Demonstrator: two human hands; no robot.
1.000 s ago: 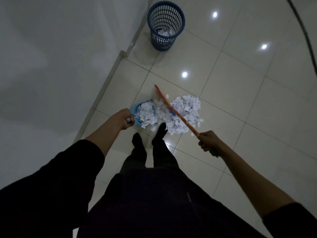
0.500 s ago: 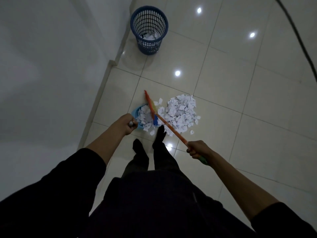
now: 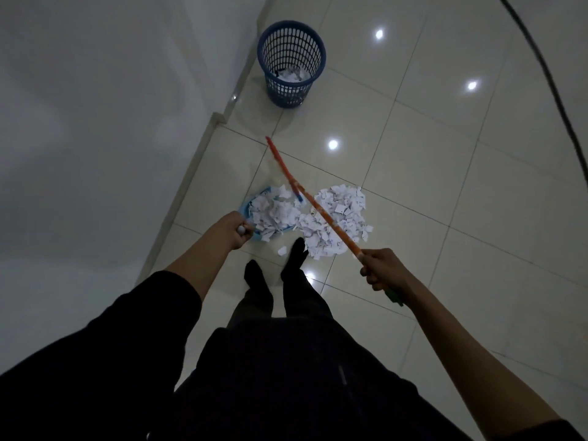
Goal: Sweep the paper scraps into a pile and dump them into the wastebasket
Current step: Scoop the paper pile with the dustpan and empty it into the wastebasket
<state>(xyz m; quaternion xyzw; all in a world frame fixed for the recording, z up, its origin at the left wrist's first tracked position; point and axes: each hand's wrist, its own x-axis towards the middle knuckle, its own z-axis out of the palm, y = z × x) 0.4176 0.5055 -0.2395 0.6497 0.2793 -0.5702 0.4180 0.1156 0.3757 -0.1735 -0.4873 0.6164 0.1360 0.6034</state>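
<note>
**Mia:** Wall on the far left, then the left hand (image 3: 234,230). Its fingers are curled tight around the dustpan handle (image 3: 242,230).

**Ben:** And the blue dustpan (image 3: 246,209) sits on the floor (image 3: 445,186) just past that hand, heaped with paper scraps (image 3: 273,211).

**Mia:** Next comes the orange broom (image 3: 318,211). It slants across the middle, and its tip looks lifted off the tiles.

**Ben:** On the right of the broom lies the bigger pile of scraps (image 3: 337,218), not in the pan yet. One small bit (image 3: 282,250) lies alone by the dark feet (image 3: 294,253).

**Mia:** The right hand (image 3: 380,270) is closed in a fist around the broom's low end.

**Ben:** The blue wastebasket (image 3: 291,63) stands well apart, up by the wall, with some paper inside already.

**Mia:** What could go wrong?

**Ben:** I think the pan is very full. If it tips while being carried, scraps may slide off the edge.

**Mia:** And a hard push with the broom might scatter the light paper, or shove it past the pan. A foot could kick the pile too.
</note>
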